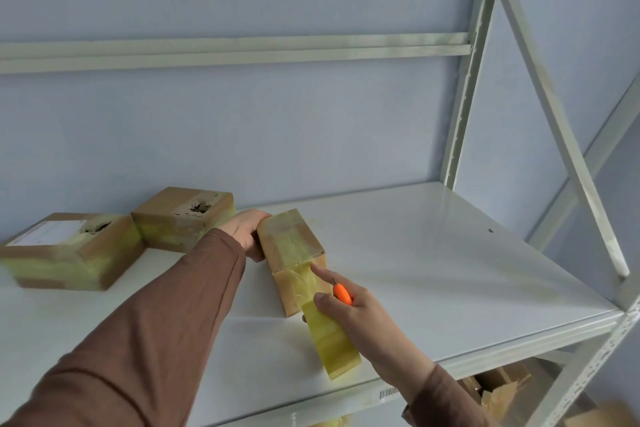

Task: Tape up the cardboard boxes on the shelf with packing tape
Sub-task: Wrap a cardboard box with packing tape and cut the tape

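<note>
On the white shelf point(433, 253), near the middle and toward its front edge, stood the box point(294, 256) we were taping — narrow, brown, its long side running front to back. Yellowish tape lay across its top and down its near face. Our left hand point(244, 232) gripped the box's far left corner, fingers curled over the top edge and thumb against the side. Our right hand point(349, 308) held the tape roll point(330, 340) just in front of the box, thumb pressed on the roll's upper rim, while the forefinger reached out straight to touch the tape at the box's near top edge. An orange cutter point(343, 294) sat tucked in the same hand — its small blade pointed toward the box. Toward the shelf's left end lay two more boxes point(104, 239), touching at a corner, both banded with tape and torn on top. Both sleeves point(156, 305) were brown.
</note>
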`<state>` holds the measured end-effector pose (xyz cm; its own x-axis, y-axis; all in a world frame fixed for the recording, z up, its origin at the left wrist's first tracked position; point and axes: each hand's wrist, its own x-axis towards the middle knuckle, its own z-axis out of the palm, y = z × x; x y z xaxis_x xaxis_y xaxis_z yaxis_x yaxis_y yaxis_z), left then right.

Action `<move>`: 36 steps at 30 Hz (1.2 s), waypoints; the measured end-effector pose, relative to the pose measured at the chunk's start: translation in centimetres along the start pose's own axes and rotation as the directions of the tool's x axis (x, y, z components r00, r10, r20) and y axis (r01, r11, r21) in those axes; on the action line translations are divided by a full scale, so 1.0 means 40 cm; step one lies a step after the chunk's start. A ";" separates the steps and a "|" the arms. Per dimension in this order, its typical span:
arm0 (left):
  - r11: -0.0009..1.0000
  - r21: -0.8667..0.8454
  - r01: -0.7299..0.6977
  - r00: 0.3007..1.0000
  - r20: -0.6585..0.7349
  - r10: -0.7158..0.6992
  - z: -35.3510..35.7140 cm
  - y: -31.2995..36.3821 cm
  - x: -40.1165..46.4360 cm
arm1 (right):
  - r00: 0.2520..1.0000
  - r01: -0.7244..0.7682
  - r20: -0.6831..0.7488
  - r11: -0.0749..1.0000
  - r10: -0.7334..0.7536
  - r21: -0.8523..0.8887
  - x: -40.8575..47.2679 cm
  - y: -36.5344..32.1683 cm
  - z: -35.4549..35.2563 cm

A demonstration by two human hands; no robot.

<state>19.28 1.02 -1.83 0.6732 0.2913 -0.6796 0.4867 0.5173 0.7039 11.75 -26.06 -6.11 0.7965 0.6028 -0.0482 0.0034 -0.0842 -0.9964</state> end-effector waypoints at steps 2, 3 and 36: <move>0.997 -0.075 0.024 1.000 0.002 -0.024 -0.016 -0.003 0.006 | 1.000 0.009 0.000 1.000 -0.009 -0.007 0.001 0.001 0.005; 0.994 -0.105 0.033 0.999 0.006 -0.033 -0.021 -0.006 0.012 | 1.000 0.015 -0.002 1.000 -0.015 -0.010 0.001 0.002 0.007; 0.259 0.669 -0.697 0.616 0.373 0.694 -0.042 -0.016 -0.164 | 0.906 0.412 -0.117 0.911 -0.408 0.016 0.095 -0.215 -0.036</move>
<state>13.62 0.14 1.81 0.9600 0.2385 0.1470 0.0293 -0.6075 0.7938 15.64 -24.19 2.39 0.7905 0.4874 0.3708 0.3217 0.1848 -0.9286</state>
